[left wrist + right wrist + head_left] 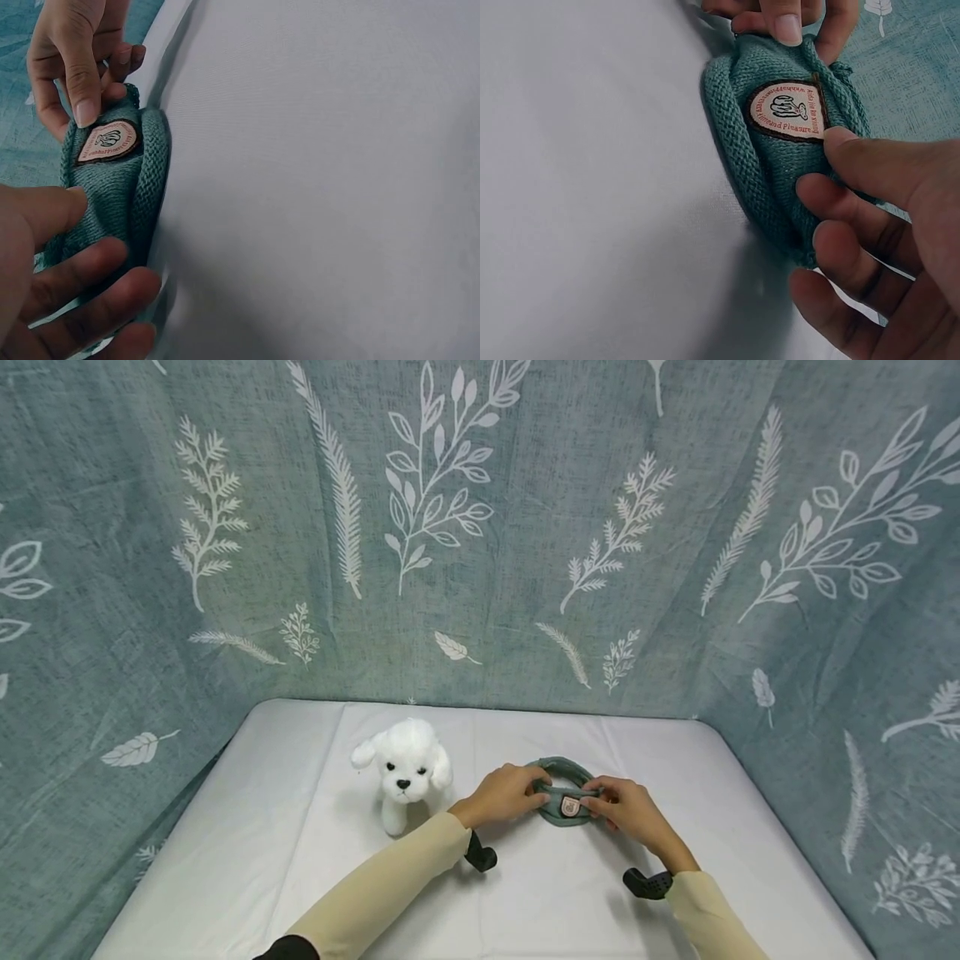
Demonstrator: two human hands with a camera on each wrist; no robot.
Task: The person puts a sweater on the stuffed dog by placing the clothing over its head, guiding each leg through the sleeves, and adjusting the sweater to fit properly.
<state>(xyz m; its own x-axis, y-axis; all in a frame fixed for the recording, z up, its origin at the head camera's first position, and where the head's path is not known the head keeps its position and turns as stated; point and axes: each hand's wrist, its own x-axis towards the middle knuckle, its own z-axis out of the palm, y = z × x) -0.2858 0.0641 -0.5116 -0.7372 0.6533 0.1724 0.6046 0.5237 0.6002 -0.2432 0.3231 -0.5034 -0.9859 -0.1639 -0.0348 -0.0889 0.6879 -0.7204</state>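
Note:
A teal knitted headband (553,805) forms a ring on the white cloth, its edges rolled. Sewn to its near side is a pale patch (789,109) with a dark border, a small drawing and red lettering. My left hand (504,793) pinches the ring's left side, thumb on the knit. At the other end my right hand (633,810) grips the band beside the patch, as the right wrist view shows close up. In the left wrist view both thumbs lie on the knit, and the fingers partly hide its lower part.
A white plush dog (408,764) stands upright to the left of the headband, close to my left forearm. The table (225,860) wears a white cloth with creases. Blue-green curtains (480,635) with white leaf prints hang behind and at both sides.

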